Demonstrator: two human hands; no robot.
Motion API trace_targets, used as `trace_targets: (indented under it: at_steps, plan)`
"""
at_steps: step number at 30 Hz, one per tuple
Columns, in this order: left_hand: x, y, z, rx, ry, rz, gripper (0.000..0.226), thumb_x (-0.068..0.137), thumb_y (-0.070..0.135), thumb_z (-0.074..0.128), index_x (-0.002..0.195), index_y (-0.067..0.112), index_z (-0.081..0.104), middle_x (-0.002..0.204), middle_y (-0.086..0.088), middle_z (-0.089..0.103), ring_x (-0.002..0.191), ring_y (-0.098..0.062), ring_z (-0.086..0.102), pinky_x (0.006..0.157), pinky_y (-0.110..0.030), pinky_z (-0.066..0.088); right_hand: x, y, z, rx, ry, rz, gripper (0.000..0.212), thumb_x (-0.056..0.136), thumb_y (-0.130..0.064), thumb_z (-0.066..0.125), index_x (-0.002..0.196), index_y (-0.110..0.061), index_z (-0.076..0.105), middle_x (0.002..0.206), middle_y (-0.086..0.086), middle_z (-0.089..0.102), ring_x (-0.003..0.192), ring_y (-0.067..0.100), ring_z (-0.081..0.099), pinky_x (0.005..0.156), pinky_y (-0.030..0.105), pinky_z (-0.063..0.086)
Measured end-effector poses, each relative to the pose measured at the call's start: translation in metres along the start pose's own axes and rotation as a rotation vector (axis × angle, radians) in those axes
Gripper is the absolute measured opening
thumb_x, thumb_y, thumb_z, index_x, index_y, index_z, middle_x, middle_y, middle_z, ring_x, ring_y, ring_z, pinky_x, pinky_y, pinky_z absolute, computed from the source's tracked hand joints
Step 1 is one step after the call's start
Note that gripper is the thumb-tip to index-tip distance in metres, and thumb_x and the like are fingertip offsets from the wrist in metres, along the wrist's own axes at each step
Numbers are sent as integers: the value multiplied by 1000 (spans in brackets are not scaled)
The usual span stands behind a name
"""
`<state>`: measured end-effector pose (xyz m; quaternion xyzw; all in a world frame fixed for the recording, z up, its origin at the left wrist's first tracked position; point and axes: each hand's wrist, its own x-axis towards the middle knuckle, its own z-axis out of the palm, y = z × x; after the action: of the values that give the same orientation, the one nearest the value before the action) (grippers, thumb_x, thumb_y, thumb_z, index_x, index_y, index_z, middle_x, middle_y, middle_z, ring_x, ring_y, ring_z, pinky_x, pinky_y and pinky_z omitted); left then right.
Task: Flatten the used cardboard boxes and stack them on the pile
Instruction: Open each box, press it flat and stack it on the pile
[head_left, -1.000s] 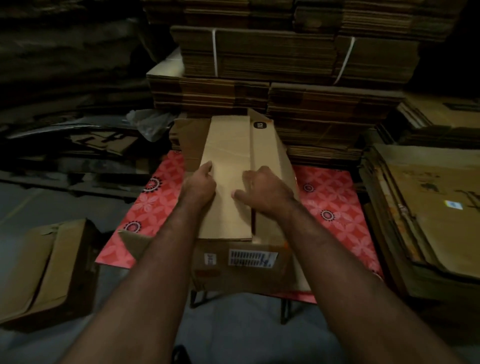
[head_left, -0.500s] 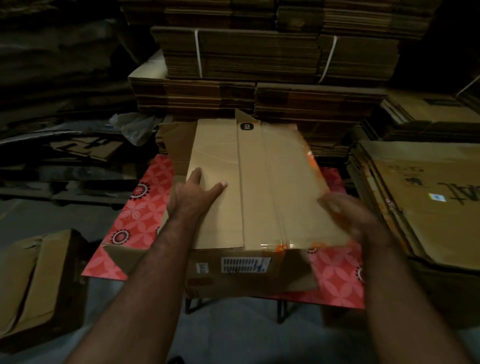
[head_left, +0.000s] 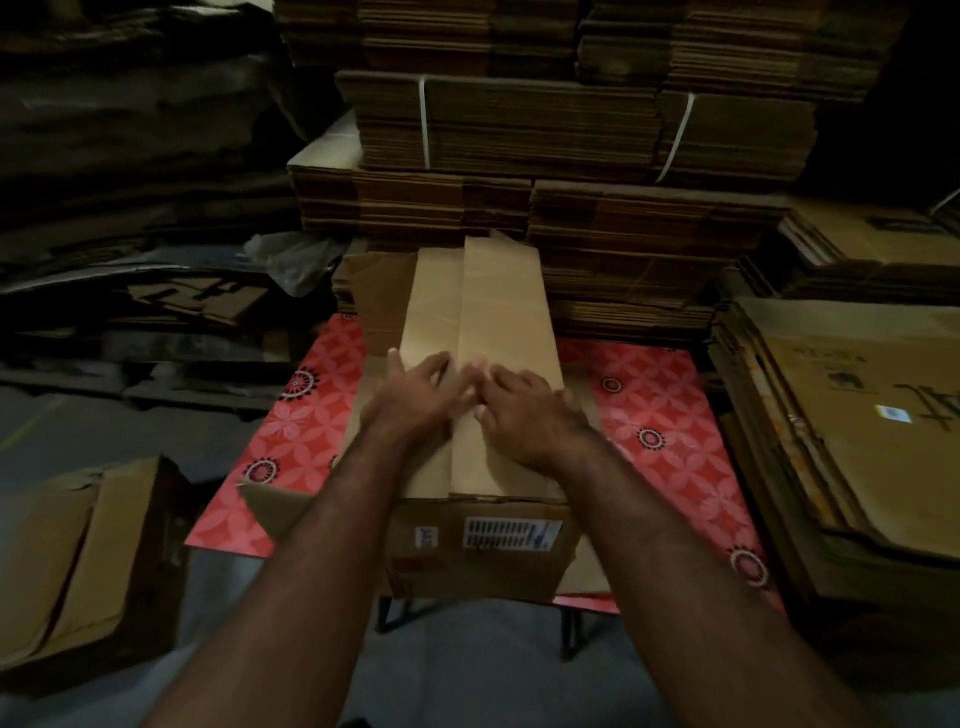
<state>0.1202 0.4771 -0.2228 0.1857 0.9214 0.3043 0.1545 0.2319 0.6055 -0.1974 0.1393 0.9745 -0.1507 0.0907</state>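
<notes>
Box (head_left: 483, 551): brown cardboard, lying lengthwise away from me on the table (head_left: 670, 415), its near end overhanging the table's front edge. 2 long top flaps are folded inward and meet along a seam that runs down the middle. A side flap (head_left: 270, 512) sticks out at the near left corner; another stands up at the far left.

My left hand (head_left: 415, 405): palm down on the left flap, fingers spread and straight, pressing flat, gripping nothing.

My right hand (head_left: 524, 410): palm down on the right flap just across the seam, fingers extended toward the left hand, fingertips blurred and almost touching it. Nothing held.

Labels: 1 white barcode sticker (head_left: 511, 534) on the box's near end face, print too small to read. 1 smaller white sticker (head_left: 427, 538) to its left, also unreadable.

Table cover: red with pale flower shapes and dark round medallions.

Pile (head_left: 852, 441): flattened cardboard stacked just right of the table, the top sheet bearing dark markings I cannot read and 1 small white sticker (head_left: 894, 413).

Bundles (head_left: 519, 130): strapped stacks of flat cardboard behind the table, with 2 white straps in view.

Second box (head_left: 88, 561): on the floor to the left, partly collapsed.
</notes>
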Motion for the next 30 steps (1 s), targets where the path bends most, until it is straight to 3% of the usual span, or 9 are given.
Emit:
trace_targets:
  at_steps: [2,4,8,11,13,17,23,28,30]
  plan:
    - [-8,6,4,40,7,-18,100,62,102,27,148,51,39,168,-15,4,149,-46,21,117,-57,30,0,2,-4,34,45,-57,56,107,-45,37,160,-31,26,169,-2,18,154,26,15,121,55,21]
    - [-9,8,4,32,29,-24,86,74,96,31,148,53,38,168,-12,5,148,-45,22,116,-56,30,1,17,-9,166,142,-86,62,103,-40,54,157,-19,35,165,9,27,153,28,19,121,40,21]
    - [-12,6,7,103,43,-19,68,89,82,37,150,53,35,169,-9,3,148,-45,20,112,-55,30,-8,69,8,884,167,214,76,87,-46,78,147,-15,43,142,2,54,130,21,53,101,33,48]
    - [-13,7,11,129,44,-9,66,90,80,37,150,53,35,168,-9,4,147,-46,21,111,-56,31,-20,87,42,1252,-42,229,58,92,-59,63,141,-29,54,136,-4,65,126,18,59,97,37,49]
    - [-14,5,12,129,59,0,65,90,80,39,149,53,37,168,-10,7,146,-47,22,111,-56,31,-24,90,52,1322,23,194,56,94,-70,50,138,-37,58,139,-10,62,131,14,54,106,43,41]
    - [-17,0,12,128,98,15,65,89,80,43,147,52,41,164,-12,14,144,-47,24,111,-54,31,-36,99,26,869,242,221,62,98,-73,32,108,-27,73,113,-7,72,111,13,63,103,39,45]
    - [-11,-2,12,127,122,30,67,87,80,46,146,50,44,156,-13,25,137,-46,33,108,-51,35,-114,153,10,263,231,233,45,95,-62,52,76,-24,69,78,-5,67,79,19,64,72,30,47]
    - [-4,0,15,110,116,26,66,87,80,46,146,50,45,157,-15,24,137,-46,32,110,-49,32,-169,129,47,337,-105,258,44,103,-51,45,77,-24,69,77,2,70,76,18,66,75,36,51]
    - [-3,3,14,91,111,25,65,87,81,42,145,51,46,157,-14,24,137,-45,32,110,-50,32,-161,115,52,344,-11,213,37,105,-41,44,90,-19,69,89,3,71,85,20,66,80,39,51]
